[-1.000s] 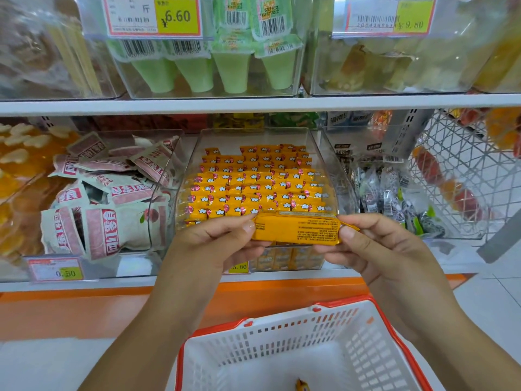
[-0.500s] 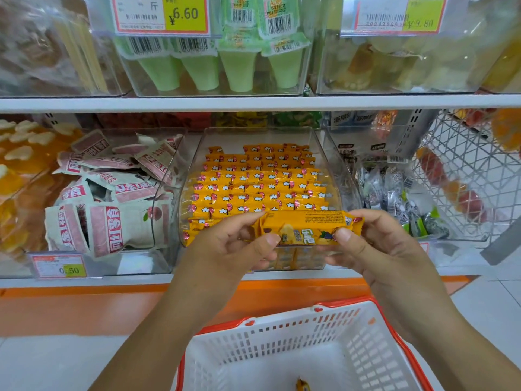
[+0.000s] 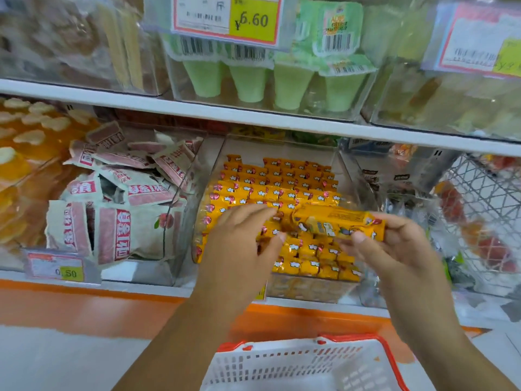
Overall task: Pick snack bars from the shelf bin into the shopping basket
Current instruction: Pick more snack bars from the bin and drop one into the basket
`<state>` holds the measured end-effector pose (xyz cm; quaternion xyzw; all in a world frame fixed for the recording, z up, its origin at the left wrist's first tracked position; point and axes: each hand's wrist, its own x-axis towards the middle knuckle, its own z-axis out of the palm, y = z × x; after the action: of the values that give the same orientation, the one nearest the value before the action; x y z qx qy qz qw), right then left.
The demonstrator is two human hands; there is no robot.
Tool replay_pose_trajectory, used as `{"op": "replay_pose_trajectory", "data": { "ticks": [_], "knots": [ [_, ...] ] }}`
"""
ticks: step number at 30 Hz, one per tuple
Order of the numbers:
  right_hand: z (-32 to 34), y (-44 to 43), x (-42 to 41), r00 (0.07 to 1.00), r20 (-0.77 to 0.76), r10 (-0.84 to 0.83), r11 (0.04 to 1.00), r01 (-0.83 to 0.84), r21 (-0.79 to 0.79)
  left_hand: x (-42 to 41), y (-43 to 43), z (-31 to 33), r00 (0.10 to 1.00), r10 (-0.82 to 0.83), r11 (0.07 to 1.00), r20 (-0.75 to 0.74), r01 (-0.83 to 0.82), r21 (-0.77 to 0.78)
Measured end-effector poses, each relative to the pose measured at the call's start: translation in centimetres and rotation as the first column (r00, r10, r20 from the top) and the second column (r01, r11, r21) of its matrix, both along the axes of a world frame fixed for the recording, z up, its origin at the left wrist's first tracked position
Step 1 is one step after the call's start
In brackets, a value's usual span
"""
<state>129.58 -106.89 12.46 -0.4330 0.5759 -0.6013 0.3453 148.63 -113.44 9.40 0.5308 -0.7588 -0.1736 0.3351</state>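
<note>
A clear shelf bin [image 3: 310, 290] holds several rows of yellow snack bars [image 3: 277, 187]. My right hand [image 3: 394, 249] grips one yellow snack bar [image 3: 338, 224] by its right end and keeps it level above the front of the bin. My left hand [image 3: 242, 244] hovers over the bin with fairly straight fingers. Its fingertips lie just beside the bar's left end and nothing is in its grasp. The white shopping basket [image 3: 390, 359] with a red rim sits below my hands at the bottom edge of the view.
A bin of pink-and-white packets [image 3: 121, 221] stands left of the snack bars, with a price tag [image 3: 56, 270] in front. Green cups [image 3: 248, 83] fill the shelf above. A wire rack [image 3: 485, 207] of wrapped snacks is at the right.
My left hand has let go of the bar and shifted left over the bin. My right hand alone holds the bar now. The camera has moved closer to the shelf.
</note>
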Motion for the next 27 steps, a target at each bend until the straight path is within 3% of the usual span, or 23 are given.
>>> {"op": "replay_pose_trajectory", "data": {
  "ticks": [5,11,20,24,27],
  "knots": [
    [1.2,-8.8,1.4,0.916,-0.400,0.022,1.000,-0.024,0.000,0.6,-2.3,-2.2,0.964,0.050,0.998,0.263,-0.059,0.028],
    [0.6,-19.5,3.4,0.673,-0.739,0.027,0.998,0.026,0.060,0.8,-2.8,-2.9,0.959,0.060,0.998,0.278,-0.059,-0.010],
    [-2.5,-26.6,4.8,0.521,-0.830,0.200,0.975,-0.193,0.114,0.2,-2.9,-3.7,0.953,0.123,0.992,0.277,-0.109,-0.066],
    [-2.7,-27.5,5.6,0.346,-0.879,0.328,0.930,-0.281,0.236,0.2,-2.8,-3.9,0.952,0.136,0.990,0.274,-0.118,-0.082],
    [-2.3,-27.8,5.3,0.273,-0.877,0.395,0.901,-0.300,0.312,0.1,-2.8,-3.9,0.953,0.141,0.988,0.267,-0.119,-0.095]
  ]
}}
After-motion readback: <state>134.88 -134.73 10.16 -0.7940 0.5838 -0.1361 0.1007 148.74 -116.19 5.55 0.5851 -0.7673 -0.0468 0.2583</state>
